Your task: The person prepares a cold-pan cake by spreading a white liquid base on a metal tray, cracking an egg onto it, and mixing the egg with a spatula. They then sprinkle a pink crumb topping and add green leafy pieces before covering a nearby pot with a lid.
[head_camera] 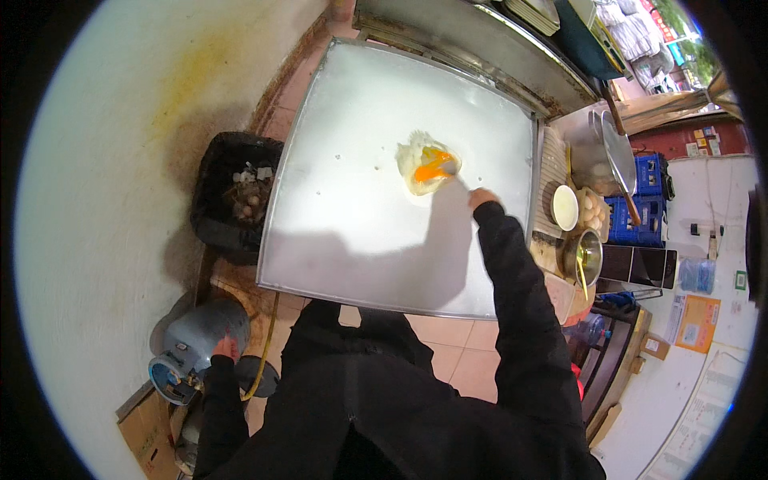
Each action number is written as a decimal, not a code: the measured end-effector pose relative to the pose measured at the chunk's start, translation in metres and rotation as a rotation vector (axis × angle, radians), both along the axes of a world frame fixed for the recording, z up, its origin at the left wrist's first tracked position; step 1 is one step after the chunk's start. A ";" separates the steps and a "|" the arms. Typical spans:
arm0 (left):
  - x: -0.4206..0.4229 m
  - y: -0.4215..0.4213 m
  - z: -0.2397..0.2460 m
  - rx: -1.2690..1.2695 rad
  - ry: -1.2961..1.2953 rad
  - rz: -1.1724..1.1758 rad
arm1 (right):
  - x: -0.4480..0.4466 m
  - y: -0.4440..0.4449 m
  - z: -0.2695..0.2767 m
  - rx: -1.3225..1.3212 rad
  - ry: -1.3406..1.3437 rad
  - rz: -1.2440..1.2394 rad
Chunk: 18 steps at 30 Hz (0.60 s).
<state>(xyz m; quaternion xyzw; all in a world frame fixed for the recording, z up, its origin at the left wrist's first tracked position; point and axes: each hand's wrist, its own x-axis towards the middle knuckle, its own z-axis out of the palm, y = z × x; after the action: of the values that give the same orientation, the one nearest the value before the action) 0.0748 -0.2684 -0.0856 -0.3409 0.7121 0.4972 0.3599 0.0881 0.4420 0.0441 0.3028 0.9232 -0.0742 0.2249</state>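
My right hand (483,197) reaches over a square pale metal griddle plate (360,108). It grips a thin tool, seemingly a spatula (450,167), whose blade rests in a cracked egg; the handle is mostly hidden. The broken orange egg yolk (429,173) is smeared over the egg white (414,150), which spreads in a ragged patch right of the plate's middle. My left hand (226,347) hangs low at my left side, in front of a grey gas cylinder (207,327). Nothing shows in its fingers, and I cannot tell whether it touches the cylinder.
Left of the plate, a black bin (207,198) holds eggshells. On the right stand a large metal pot (591,153), a white bowl (564,207), a tray of eggs (593,211) and a steel bowl (591,255) with a yellow-handled utensil. A yellow hose (267,354) runs near the cylinder.
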 end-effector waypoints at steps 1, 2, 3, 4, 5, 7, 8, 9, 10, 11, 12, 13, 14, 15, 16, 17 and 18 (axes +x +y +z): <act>-0.004 0.004 0.000 0.076 -0.029 0.050 | -0.001 0.001 0.002 0.078 0.002 -0.064; -0.009 0.008 0.000 0.105 -0.013 0.112 | -0.001 0.005 0.004 0.111 0.020 -0.006; -0.011 0.013 0.000 0.157 -0.036 0.086 | -0.006 0.006 0.001 0.061 -0.072 -0.022; -0.011 0.019 0.001 0.159 -0.019 0.075 | -0.004 0.011 0.001 0.008 -0.013 0.089; -0.010 0.024 0.003 0.159 -0.005 0.065 | -0.010 0.013 -0.005 -0.051 -0.036 0.177; -0.011 0.032 0.007 0.071 0.019 -0.001 | -0.015 0.020 -0.014 -0.150 0.081 0.189; -0.013 0.036 0.008 0.047 -0.007 -0.046 | -0.013 0.023 -0.017 -0.074 0.017 0.135; -0.015 0.037 0.010 -0.001 0.045 -0.071 | -0.018 0.030 -0.020 -0.041 -0.022 0.109; -0.016 0.039 0.011 -0.026 0.058 -0.108 | -0.016 0.032 -0.023 -0.014 -0.070 0.088; -0.017 0.040 0.011 -0.073 0.135 -0.133 | -0.018 0.039 -0.024 0.073 -0.146 0.039; -0.018 0.039 0.010 0.022 0.001 -0.066 | -0.016 0.042 -0.024 0.126 -0.151 0.255; -0.017 0.038 0.008 0.080 -0.070 0.012 | -0.016 0.047 -0.023 0.001 -0.087 0.235; -0.016 0.036 0.006 0.128 -0.151 0.096 | -0.015 0.049 -0.022 -0.059 0.051 0.202; -0.011 0.033 0.006 0.083 -0.062 -0.007 | -0.014 0.052 -0.020 -0.157 0.141 0.248; -0.009 0.033 0.003 0.042 0.011 -0.106 | -0.013 0.055 -0.018 -0.045 0.241 0.221; -0.004 0.032 0.001 -0.044 0.020 -0.187 | -0.013 0.058 -0.018 -0.030 0.060 0.149; -0.004 0.031 -0.001 -0.025 -0.039 -0.035 | -0.011 0.059 -0.019 -0.023 -0.081 0.105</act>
<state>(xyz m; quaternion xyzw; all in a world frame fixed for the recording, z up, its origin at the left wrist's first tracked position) 0.0713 -0.2375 -0.0869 -0.3426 0.7170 0.4751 0.3778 0.0775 0.5009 0.0255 0.2540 0.9270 -0.0607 0.2693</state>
